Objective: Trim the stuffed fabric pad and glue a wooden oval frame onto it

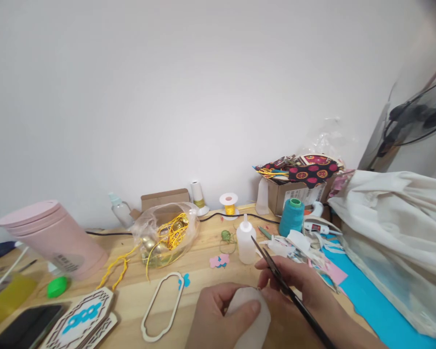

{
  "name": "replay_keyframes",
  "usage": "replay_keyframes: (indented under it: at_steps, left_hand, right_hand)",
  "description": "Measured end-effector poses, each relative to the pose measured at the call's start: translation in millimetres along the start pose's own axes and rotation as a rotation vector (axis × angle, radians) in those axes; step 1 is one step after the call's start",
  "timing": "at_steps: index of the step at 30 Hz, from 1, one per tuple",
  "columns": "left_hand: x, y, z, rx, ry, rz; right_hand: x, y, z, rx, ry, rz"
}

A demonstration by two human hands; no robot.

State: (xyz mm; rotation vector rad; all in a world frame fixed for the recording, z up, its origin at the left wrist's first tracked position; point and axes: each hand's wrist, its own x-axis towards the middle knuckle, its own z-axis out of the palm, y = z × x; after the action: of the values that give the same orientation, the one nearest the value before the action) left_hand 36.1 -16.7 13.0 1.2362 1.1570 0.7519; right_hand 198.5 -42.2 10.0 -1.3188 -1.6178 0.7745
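Note:
My left hand (223, 317) grips a white oval piece (252, 322), thumb across its face, near the bottom centre. Dark scissors (287, 288) lie across my right hand (305, 286), their tips pointing up and left. The right fingertips meet at the upper right edge of the white piece; whether they pinch it is too small to tell. Just beyond the hands stands a translucent squeeze bottle (246, 245). To the left, a thin oval frame (145, 317) lies on the wooden table (131, 295), with a small blue cutout (185, 281) by its upper end.
A pink tumbler (54, 237), phone (31, 327) and patterned panels (82, 320) sit left. Behind are a plastic bag of yellow cord (167, 235) and a thread spool (228, 204). Teal thread (291, 218), paper scraps, a full box (276, 194) and white cloth (399, 232) are right.

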Motion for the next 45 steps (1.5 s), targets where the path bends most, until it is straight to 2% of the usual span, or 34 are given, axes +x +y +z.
replay_keyframes:
  at_steps: [4,7,10,15,24,31,40,42,45]
  left_hand:
    - [-1.7,8.9,-1.3,-0.101,0.114,0.017]
    - [-2.6,13.1,-1.9,-0.168,0.18,0.015]
    - [-3.9,14.5,-1.8,-0.18,0.212,0.075]
    - [-6.5,15.8,-1.1,-0.172,0.283,0.155]
    - [-4.2,14.2,-0.4,-0.22,0.322,0.139]
    - [-3.4,12.2,-1.3,-0.238,0.305,0.133]
    - [-7.6,17.8,-1.1,-0.235,0.333,0.111]
    - [-8.8,19.1,0.0,-0.255,0.328,0.089]
    - [-11.0,20.9,1.4,-0.232,0.33,0.079]
  right_hand:
    - [-3.1,-2.2,-6.2,-0.273,0.099,-0.076]
    - [-3.3,-3.6,-7.0,-0.438,0.093,-0.131]
    - [-2.8,-2.6,-3.1,-0.57,0.1,-0.151]
    - [-2.7,0.2,1.8,-0.688,0.107,-0.199]
    - [-3.1,1.4,2.2,-0.702,0.111,-0.192]
    - [-3.0,0.6,2.6,-0.668,0.08,-0.142]
    - [-4.1,3.9,-2.0,-0.768,0.14,-0.235]
    - [-3.7,4.6,-4.6,-0.729,0.165,-0.22]
    - [-2.2,6.0,-10.0,-0.538,0.229,-0.136]
